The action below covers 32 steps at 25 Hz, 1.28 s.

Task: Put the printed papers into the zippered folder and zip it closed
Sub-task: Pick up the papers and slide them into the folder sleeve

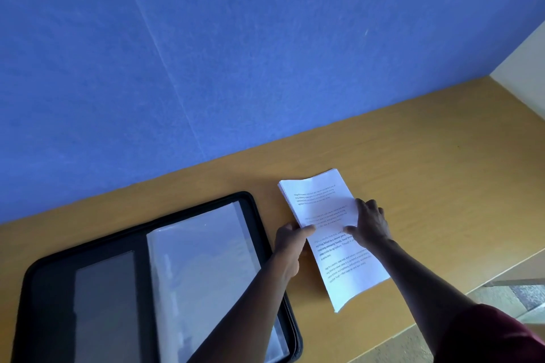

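- The stack of printed papers [327,230] is lying on the wooden bench [427,162], just to the right of the open zippered folder [153,280]; none of the sheets is inside the folder yet.
- The left hand [290,247] is pinching the left edge of the stack, with the thumb on top of the sheets and the other fingers hidden below.
- The right hand [368,224] is pressed flat on the right side of the stack, with its fingers spread over the top sheet; whether any finger is curled under the edge cannot be told.
- The top sheet appears bowed in the middle, between the 2 hands. If the hands are pushed toward each other, a crease is likely to be made there.
- The far end of the stack looks slightly fanned. If only the upper sheets are gripped when the stack is lifted, the lower ones could be left on the bench or dropped.
- The near corner of the stack lies close to the front edge of the bench. A pull toward the body could send loose sheets to the floor [501,298].
- The clear plastic sleeves [203,259] on the right half of the folder are not lying flat. The leading edge of the papers could be caught on them and bent.
- The left forearm is held above the right half of the folder, so the way in is partly blocked until this arm is moved.
- If sheets are left over the folder rim, they could be caught by the zipper during closing.
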Each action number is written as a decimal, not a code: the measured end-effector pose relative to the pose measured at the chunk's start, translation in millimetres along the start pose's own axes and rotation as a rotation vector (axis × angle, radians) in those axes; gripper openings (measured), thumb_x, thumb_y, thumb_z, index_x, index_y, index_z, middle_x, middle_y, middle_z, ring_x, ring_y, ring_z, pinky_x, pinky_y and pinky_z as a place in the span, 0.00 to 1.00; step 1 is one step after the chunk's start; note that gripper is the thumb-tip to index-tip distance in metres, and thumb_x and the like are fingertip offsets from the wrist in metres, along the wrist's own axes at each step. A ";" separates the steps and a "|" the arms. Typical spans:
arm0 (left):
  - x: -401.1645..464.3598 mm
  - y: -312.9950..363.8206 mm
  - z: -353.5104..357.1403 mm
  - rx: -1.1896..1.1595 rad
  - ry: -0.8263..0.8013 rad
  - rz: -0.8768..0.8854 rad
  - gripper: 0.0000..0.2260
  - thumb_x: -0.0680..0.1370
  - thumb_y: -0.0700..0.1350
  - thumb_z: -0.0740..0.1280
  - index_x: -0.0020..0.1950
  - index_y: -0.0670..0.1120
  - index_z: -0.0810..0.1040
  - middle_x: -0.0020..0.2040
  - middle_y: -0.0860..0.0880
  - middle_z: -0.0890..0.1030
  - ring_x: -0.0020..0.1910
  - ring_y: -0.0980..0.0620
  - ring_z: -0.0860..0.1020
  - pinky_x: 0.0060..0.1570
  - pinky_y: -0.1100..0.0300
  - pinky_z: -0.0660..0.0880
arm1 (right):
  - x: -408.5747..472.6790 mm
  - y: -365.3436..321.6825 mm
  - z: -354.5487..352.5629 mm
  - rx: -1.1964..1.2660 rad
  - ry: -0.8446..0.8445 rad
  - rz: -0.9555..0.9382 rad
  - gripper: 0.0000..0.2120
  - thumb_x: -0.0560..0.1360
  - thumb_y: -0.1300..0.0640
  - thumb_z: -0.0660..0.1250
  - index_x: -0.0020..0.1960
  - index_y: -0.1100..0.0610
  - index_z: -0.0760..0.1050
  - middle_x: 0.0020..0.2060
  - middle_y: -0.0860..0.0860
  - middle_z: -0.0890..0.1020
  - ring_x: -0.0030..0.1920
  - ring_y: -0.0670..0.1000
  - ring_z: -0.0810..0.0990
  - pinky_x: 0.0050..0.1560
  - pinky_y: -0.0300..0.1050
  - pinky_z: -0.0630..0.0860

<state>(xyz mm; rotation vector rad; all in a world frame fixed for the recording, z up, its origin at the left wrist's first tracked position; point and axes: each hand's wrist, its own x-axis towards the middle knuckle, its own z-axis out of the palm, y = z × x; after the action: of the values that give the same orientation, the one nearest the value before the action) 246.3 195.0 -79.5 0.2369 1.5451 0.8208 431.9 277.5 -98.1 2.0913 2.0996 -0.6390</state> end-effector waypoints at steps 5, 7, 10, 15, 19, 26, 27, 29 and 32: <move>-2.1 0.7 5.6 0.166 -0.045 0.022 0.10 0.77 0.43 0.70 0.58 0.49 0.80 0.50 0.53 0.84 0.45 0.56 0.81 0.34 0.64 0.74 | -4.1 -4.3 4.8 0.023 0.005 -0.004 0.38 0.69 0.51 0.77 0.73 0.55 0.63 0.62 0.56 0.70 0.61 0.59 0.70 0.57 0.56 0.76; -4.0 1.4 5.0 0.241 -0.014 0.061 0.10 0.78 0.41 0.67 0.59 0.48 0.79 0.47 0.54 0.83 0.41 0.57 0.80 0.26 0.69 0.72 | -8.4 -5.2 8.2 0.038 0.005 -0.008 0.39 0.69 0.51 0.77 0.74 0.54 0.62 0.63 0.55 0.70 0.62 0.58 0.69 0.58 0.56 0.76; -7.0 3.9 0.5 0.334 0.008 0.109 0.10 0.80 0.42 0.65 0.60 0.47 0.78 0.45 0.56 0.80 0.41 0.60 0.79 0.29 0.69 0.72 | -12.9 -1.6 10.0 0.114 -0.015 0.004 0.39 0.68 0.50 0.78 0.73 0.54 0.63 0.63 0.56 0.70 0.62 0.59 0.69 0.59 0.55 0.74; -15.2 8.9 -16.2 0.392 -0.049 0.199 0.03 0.81 0.46 0.64 0.51 0.54 0.76 0.45 0.62 0.77 0.42 0.66 0.75 0.34 0.71 0.69 | -11.4 8.3 6.8 0.416 0.020 0.031 0.34 0.67 0.53 0.79 0.69 0.59 0.71 0.59 0.59 0.77 0.61 0.60 0.76 0.62 0.54 0.73; -20.6 12.7 -29.6 0.373 -0.072 0.266 0.07 0.81 0.47 0.65 0.43 0.57 0.74 0.45 0.64 0.78 0.44 0.66 0.76 0.37 0.69 0.71 | -13.4 15.9 -0.2 0.807 -0.069 0.027 0.14 0.69 0.57 0.78 0.52 0.58 0.80 0.45 0.50 0.85 0.47 0.56 0.84 0.45 0.49 0.79; -25.5 36.2 -35.7 0.287 -0.129 0.425 0.08 0.80 0.46 0.65 0.49 0.59 0.81 0.49 0.62 0.84 0.51 0.62 0.82 0.47 0.66 0.76 | -16.2 9.3 -44.4 1.014 0.079 -0.076 0.08 0.72 0.63 0.74 0.48 0.53 0.81 0.39 0.47 0.87 0.36 0.43 0.83 0.34 0.34 0.77; -27.7 41.4 -34.5 0.278 -0.123 0.455 0.09 0.80 0.46 0.66 0.49 0.61 0.81 0.49 0.64 0.84 0.51 0.65 0.81 0.46 0.69 0.75 | -18.3 6.2 -51.8 0.999 0.121 -0.109 0.08 0.72 0.63 0.73 0.47 0.51 0.81 0.39 0.45 0.87 0.36 0.41 0.82 0.34 0.33 0.76; -30.1 49.8 -32.1 0.267 -0.106 0.514 0.09 0.79 0.46 0.66 0.49 0.62 0.80 0.48 0.70 0.83 0.49 0.71 0.80 0.43 0.76 0.73 | -21.2 -0.4 -62.8 0.980 0.210 -0.142 0.08 0.72 0.62 0.72 0.45 0.49 0.81 0.38 0.44 0.86 0.34 0.41 0.79 0.34 0.33 0.74; -31.8 54.0 -30.9 0.281 -0.077 0.591 0.08 0.79 0.47 0.66 0.48 0.61 0.80 0.46 0.71 0.82 0.47 0.72 0.79 0.39 0.80 0.72 | -26.8 -5.0 -66.9 0.999 0.275 -0.122 0.06 0.72 0.63 0.72 0.46 0.53 0.81 0.40 0.52 0.86 0.38 0.47 0.78 0.40 0.44 0.74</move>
<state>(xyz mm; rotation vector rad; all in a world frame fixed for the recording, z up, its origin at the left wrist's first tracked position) 205.9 204.0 -23.2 0.9531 1.5303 1.0287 442.5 277.3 -26.6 2.5996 2.3262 -1.8104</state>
